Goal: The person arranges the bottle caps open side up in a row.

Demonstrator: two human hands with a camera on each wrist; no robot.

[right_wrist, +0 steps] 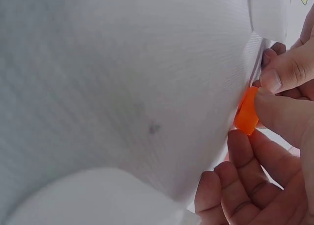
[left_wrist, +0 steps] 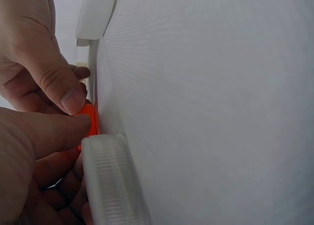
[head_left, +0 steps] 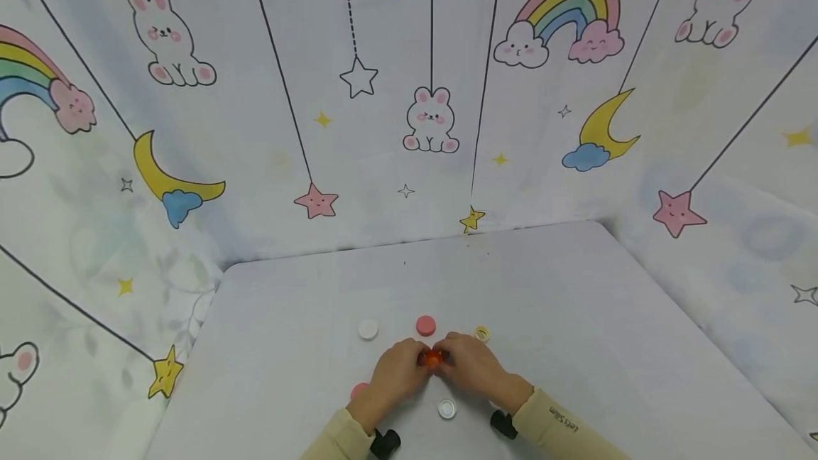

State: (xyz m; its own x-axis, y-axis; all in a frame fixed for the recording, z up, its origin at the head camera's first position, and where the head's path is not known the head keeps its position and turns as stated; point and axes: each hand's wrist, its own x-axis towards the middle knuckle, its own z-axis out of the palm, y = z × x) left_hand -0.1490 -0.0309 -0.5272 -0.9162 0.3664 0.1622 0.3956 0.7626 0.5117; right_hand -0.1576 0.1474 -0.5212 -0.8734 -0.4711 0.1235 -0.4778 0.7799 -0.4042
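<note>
Close in front of me, a small bright orange cap-like piece point(head_left: 434, 360) sits between my two hands. My left hand point(head_left: 401, 373) pinches it from the left with thumb and fingers. From the right, my right hand point(head_left: 474, 369) pinches the same piece. Both thumbs press on the orange piece point(right_wrist: 247, 111) in the right wrist view, and its far side is hidden by fingers. It is held low, close over the white tabletop point(head_left: 307, 318). A white ribbed bottle cap point(left_wrist: 115, 181) stands large in the foreground of the left wrist view.
Beyond the hands lie a white cap point(head_left: 368, 330), a coral-red cap point(head_left: 425, 325) and a yellow ring-shaped cap point(head_left: 481, 333). A pink cap point(head_left: 359, 390) is partly covered by the left wrist. Between the forearms lies a white cap with a grey centre point(head_left: 446, 409).
</note>
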